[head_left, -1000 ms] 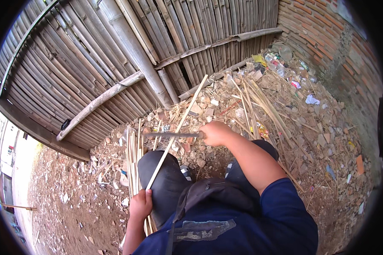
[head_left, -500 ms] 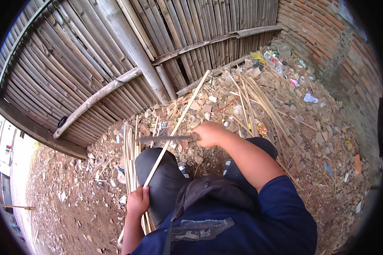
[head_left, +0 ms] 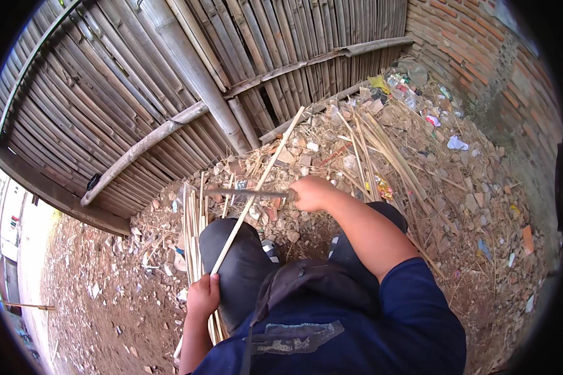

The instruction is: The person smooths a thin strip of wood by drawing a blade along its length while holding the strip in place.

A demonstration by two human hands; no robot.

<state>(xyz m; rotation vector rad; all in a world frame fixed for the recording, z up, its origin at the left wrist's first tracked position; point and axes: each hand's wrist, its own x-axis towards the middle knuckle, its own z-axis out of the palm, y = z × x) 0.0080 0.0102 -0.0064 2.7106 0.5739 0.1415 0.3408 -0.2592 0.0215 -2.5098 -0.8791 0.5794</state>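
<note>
Head view: one pale strip (head_left: 268,169) is the middle of the clock here. It is long and thin, and it leans from 1 o'clock down to 7 o'clock, over one knee (head_left: 230,232). Its low end is in the left hand (head_left: 202,297), at 7 o'clock, with the fingers curled closed around it and the thumb on top. The right hand (head_left: 313,194) is at 4 o'clock, closed in a fist on the handle end of a dark blade (head_left: 234,192). The blade points to 8 o'clock and crosses the strip. Nobody can tell from here if the two touch.

The strip looks like one whole piece, with no break to be seen, so the work on it seems not done yet. How much is left is hard to say.

A bundle of thin sticks (head_left: 194,240) lies just beside the knee, between 7 and 8 o'clock. More long sticks (head_left: 391,150) lie on the ground at 3 o'clock. Which of these are finished, if any, cannot be told.

Farther out, stones and dry straw cover the ground. A white scrap (head_left: 457,144) lies at 3 o'clock, past the sticks. A bamboo wall (head_left: 150,87) stands at 10 o'clock, and a brick wall (head_left: 475,37) at 2 o'clock.
</note>
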